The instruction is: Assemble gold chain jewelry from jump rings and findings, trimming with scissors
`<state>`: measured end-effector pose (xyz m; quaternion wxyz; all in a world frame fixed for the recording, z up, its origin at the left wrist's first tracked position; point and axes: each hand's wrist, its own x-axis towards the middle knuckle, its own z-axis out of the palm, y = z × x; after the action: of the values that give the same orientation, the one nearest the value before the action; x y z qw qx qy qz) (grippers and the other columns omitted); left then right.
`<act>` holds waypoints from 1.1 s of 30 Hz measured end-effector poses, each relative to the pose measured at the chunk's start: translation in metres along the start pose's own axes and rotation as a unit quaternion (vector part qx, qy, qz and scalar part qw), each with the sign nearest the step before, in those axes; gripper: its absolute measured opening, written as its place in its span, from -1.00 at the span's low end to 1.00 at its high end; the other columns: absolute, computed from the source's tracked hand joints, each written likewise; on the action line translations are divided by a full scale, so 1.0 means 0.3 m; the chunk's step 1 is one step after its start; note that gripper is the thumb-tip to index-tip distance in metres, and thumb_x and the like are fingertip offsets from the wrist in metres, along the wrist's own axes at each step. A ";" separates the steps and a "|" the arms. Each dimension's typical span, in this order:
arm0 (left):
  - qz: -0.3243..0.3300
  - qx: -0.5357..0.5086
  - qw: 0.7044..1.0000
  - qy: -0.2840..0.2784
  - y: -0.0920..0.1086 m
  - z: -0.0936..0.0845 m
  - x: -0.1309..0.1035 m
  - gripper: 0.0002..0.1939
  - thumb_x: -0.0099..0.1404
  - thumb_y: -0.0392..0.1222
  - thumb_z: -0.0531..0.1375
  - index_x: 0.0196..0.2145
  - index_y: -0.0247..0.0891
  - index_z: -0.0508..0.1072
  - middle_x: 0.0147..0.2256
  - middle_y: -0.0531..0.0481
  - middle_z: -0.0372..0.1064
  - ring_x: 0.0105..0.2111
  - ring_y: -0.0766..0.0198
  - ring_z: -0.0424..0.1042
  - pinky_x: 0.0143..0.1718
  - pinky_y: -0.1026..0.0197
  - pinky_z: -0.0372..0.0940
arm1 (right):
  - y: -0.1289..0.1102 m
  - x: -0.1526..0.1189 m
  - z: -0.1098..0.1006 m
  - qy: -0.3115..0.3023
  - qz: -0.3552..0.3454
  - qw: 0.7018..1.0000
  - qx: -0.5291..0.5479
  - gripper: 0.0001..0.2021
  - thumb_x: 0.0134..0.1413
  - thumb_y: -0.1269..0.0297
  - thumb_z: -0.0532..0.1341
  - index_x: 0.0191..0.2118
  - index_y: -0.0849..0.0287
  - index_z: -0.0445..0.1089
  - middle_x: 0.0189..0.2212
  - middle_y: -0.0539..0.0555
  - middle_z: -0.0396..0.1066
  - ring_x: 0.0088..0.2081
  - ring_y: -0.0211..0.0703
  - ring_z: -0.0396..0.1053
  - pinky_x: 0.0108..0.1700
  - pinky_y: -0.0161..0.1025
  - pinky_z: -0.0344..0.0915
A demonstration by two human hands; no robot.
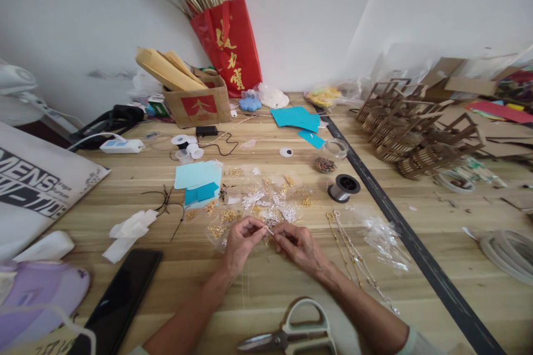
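Between my hands stretches a small silvery strand (270, 230), too fine to make out in full; it may be beaded. My left hand (244, 244) pinches one end between thumb and forefinger. The other end is in the closed fingertips of my right hand (300, 247). Just beyond the fingers lie clear bags with silver beads (270, 216) and gold beads (230, 215). Gold and silver chains (358, 258) rest to the right of my right forearm. Scissors (302, 330) with pale handles lie between my forearms at the near edge.
A wire spool (345, 187) and a jar of dark beads (327, 163) stand right of the bags. Blue paper (200, 177) and a black phone (120, 299) lie on the left. Wooden baskets (416, 133) crowd the far right, past a black strip (387, 199).
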<state>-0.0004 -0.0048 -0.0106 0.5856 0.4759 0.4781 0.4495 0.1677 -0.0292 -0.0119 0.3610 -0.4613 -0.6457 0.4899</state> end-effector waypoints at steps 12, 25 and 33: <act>0.017 0.006 1.000 0.010 0.003 0.000 0.003 -0.90 -0.01 -0.25 0.29 -0.54 -0.31 0.44 -0.52 0.03 0.40 -0.49 0.31 0.37 -0.40 0.28 0.28 | -0.019 0.006 -0.011 -0.050 0.025 0.989 0.136 -0.67 0.13 0.02 0.14 -0.32 0.25 0.36 -0.63 -0.04 0.33 -0.63 -0.33 0.24 -0.55 -0.38 0.20; 0.073 0.055 0.996 -0.007 -0.011 -0.001 -0.004 -0.93 0.04 -0.26 0.27 -0.53 -0.30 0.44 -0.46 -0.01 0.42 -0.42 0.28 0.39 -0.38 0.30 0.28 | 0.005 0.026 -0.024 -0.033 0.080 0.964 0.251 -0.64 0.01 -0.02 0.24 -0.42 0.23 0.33 -0.66 -0.05 0.34 -0.67 -0.36 0.21 -0.58 -0.39 0.17; 0.008 -0.001 1.000 -0.016 0.023 0.003 -0.011 -0.90 0.04 -0.22 0.28 -0.52 -0.29 0.44 -0.42 -0.04 0.51 -0.41 0.25 0.45 -0.34 0.25 0.32 | 0.008 0.029 -0.018 0.003 0.082 0.983 0.166 -0.60 0.03 -0.06 0.20 -0.52 0.22 0.29 -0.71 -0.07 0.30 -0.69 -0.37 0.17 -0.63 -0.41 0.10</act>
<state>-0.0004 -0.0072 -0.0032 0.5899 0.4867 0.4642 0.4469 0.1704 -0.0192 -0.0127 0.3934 -0.4476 -0.5144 0.6167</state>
